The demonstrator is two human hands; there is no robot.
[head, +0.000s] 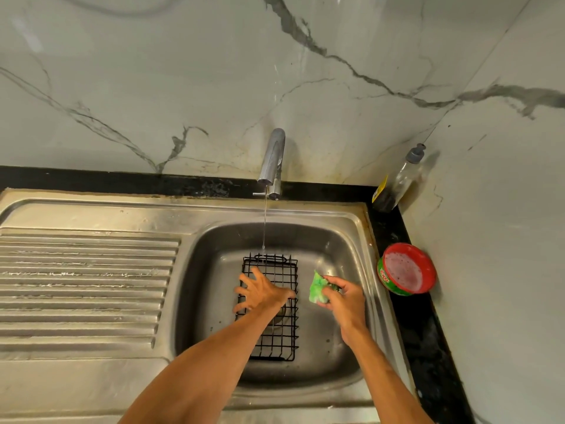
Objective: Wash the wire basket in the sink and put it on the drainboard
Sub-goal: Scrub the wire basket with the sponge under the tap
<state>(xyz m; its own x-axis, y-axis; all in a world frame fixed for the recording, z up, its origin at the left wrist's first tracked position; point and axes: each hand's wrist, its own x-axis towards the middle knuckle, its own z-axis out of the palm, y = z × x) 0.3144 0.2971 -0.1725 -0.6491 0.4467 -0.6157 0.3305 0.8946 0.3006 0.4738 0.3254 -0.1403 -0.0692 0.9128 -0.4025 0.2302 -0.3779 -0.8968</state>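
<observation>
Head view gives us, from the biggest thing down, a veined marble wall across the upper frame, then the ribbed steel drainboard at the left, then the sink at centre. In the basin lies the black wire basket, flat on the bottom, its long axis running from the lower frame up toward the tap. Our left hand sits on its upper half with fingers spread wide and fairly straight over the wires. Our right hand is just right of the basket's upper right edge, fingers and thumb clamped on a green scrub pad. We judge that the scrubbing turns on this: the basket lies to the left of the pad, pinned under the nearer left hand. The drainboard lies further left again, on that hand's side. At the right edge stand a red and green soap tub and, above it, a clear bottle. A thin stream of water falls onto the basket's upper rim. Our left palm and forearm hide part of the mesh, so we cannot tell whether any fingertip hooks through it; the drain under the basket is barely visible.
</observation>
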